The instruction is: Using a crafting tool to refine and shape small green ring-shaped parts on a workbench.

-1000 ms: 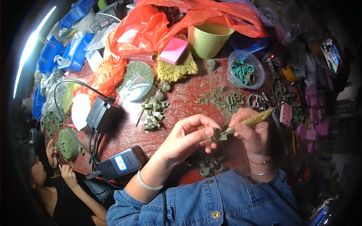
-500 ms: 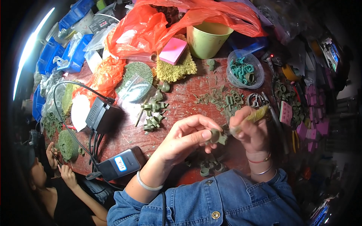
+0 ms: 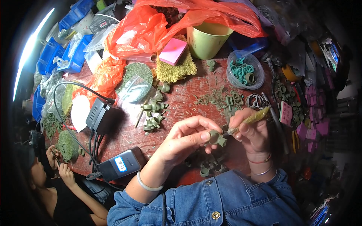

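Between the thumb and fingers of my left hand (image 3: 184, 141) is a small olive-green curled piece (image 3: 217, 139). My right hand (image 3: 252, 139), just to its right, grips a slim tool with a yellowish wrapped handle (image 3: 255, 116), its tip close beside the piece. Below my hands lie more olive-green curled pieces (image 3: 211, 165). Similar pieces (image 3: 154, 121) sit to the left, and green scraps (image 3: 224, 100) are scattered above on the red table (image 3: 184, 103).
Red bags (image 3: 135, 26), a yellow-green cup (image 3: 207, 41), a pink block on yellow mat (image 3: 173, 51) and a tub (image 3: 245, 69) of teal pieces stand behind. A black box (image 3: 100, 118), cables and a power bank (image 3: 120, 162) lie left. A co-worker (image 3: 64, 177) sits far left.
The green piece in my left hand has turned, showing more of its face. My right hand and tool have shifted slightly left, with the handle tilted a little differently.
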Demonstrator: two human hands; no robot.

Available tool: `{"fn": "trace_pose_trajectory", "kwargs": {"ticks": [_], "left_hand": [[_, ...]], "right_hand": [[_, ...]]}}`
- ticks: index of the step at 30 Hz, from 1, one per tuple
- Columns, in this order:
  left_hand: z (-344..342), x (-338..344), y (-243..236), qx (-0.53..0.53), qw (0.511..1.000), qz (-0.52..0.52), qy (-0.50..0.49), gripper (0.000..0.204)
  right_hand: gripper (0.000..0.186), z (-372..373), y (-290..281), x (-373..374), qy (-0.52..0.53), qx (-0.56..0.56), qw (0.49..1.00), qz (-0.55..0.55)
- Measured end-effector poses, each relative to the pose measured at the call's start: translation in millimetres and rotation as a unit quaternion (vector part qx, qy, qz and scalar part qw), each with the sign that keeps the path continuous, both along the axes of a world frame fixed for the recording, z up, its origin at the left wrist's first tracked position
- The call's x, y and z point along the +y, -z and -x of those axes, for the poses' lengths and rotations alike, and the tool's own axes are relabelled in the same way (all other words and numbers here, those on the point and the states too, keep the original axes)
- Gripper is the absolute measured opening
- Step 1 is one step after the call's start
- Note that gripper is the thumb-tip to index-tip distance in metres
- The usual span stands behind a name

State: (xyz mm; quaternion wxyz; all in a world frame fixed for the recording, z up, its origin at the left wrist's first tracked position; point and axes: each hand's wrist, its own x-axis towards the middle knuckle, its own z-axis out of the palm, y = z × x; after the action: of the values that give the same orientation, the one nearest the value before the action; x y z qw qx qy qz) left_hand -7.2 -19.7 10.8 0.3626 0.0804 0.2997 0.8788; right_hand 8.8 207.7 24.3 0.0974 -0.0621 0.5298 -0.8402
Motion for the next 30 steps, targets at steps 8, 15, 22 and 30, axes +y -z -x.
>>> {"fn": "trace_pose_trajectory", "kwargs": {"ticks": [8, 15, 22, 30], "left_hand": [[2, 0, -3, -0.024, 1.0, -0.005, -0.006, 0.027], [1, -1, 2, -0.013, 1.0, 0.003, -0.026, 0.026], [2, 1, -1, -0.013, 0.999, 0.025, -0.036, 0.025], [0, 2, 3, 0.004, 0.999, 0.016, -0.035, 0.023]], "right_hand": [[0.025, 3, -1, -9, 0.024, 0.058, 0.998, 0.015], [0.022, 0, -14, -11, 0.043, 0.075, 0.987, -0.135], [0.033, 3, -1, -3, 0.056, -0.015, 0.998, 0.029], [0.031, 6, 9, 2, -0.052, -0.074, 0.977, 0.195]]}}
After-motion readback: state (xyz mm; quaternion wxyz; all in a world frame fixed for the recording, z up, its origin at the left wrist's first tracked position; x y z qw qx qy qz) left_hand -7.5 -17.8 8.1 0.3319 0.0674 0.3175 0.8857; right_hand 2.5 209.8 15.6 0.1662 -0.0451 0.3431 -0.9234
